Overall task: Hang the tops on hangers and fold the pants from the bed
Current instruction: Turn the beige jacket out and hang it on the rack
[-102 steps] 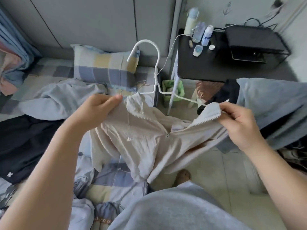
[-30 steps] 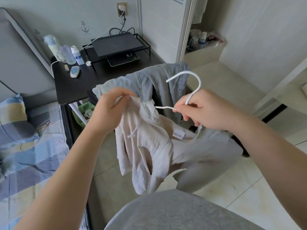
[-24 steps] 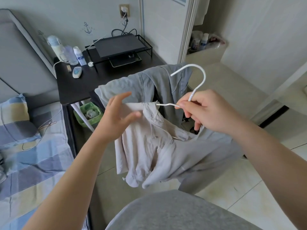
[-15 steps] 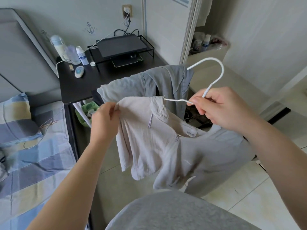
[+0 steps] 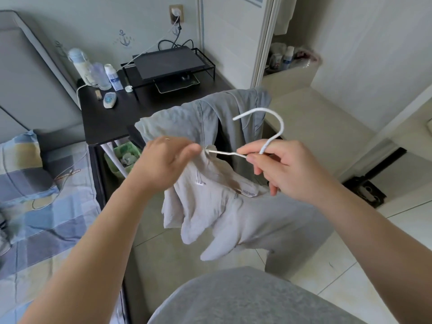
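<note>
A pale beige zip top (image 5: 210,202) hangs from a white hanger (image 5: 271,134) in front of me, above the floor. My right hand (image 5: 280,169) pinches the hanger at the base of its hook. My left hand (image 5: 163,160) grips the top's left shoulder where the hanger's arm pokes out of the fabric. The sleeves droop below. The hanger's right arm is hidden inside the top.
Grey clothes (image 5: 210,115) are draped over a chair back behind the top. A black desk (image 5: 112,118) with bottles and a laptop stand is at the back left. The bed (image 5: 42,206) with a checked sheet lies at left. Tiled floor (image 5: 350,265) at right.
My left hand has moved right along the shoulder to the hanger's arm tip and bunched the fabric there. My right hand has lowered the hanger a little.
</note>
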Tool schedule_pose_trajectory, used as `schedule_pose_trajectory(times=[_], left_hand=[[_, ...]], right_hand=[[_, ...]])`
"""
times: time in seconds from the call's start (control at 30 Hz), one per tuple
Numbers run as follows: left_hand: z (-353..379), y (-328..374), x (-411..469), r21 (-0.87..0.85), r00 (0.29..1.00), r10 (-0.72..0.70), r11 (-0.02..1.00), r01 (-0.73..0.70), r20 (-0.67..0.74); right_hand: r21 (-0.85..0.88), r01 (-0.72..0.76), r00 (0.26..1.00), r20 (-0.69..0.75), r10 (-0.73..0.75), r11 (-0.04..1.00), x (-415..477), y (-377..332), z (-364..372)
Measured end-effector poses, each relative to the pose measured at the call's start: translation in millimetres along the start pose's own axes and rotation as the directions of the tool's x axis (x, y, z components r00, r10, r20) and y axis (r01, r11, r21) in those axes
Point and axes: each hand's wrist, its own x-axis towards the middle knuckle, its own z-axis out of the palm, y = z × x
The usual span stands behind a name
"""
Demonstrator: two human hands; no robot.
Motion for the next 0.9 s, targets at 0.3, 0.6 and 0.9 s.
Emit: schedule_pose_trajectory(times=[0.3,0.6,0.9], left_hand=[[16,3,-10,-0.392,0.988,-0.106,0.909,0.144,0.115],[-9,-27,-14,-0.400,0.965,-0.211,0.907,0.133,-0.157],[-4,-36,-22,-0.395,0.955,-0.220,0.910,0.128,-0.197]], right_hand=[[-0.046,-0.047,0.994,0.096,0.052,0.998,-1,28,-6],[-0.057,-0.397,0.909,0.113,0.401,0.916,-36,87,-57],[0.336,-0.274,0.920,-0.180,0.347,0.901,-31,92,-39]])
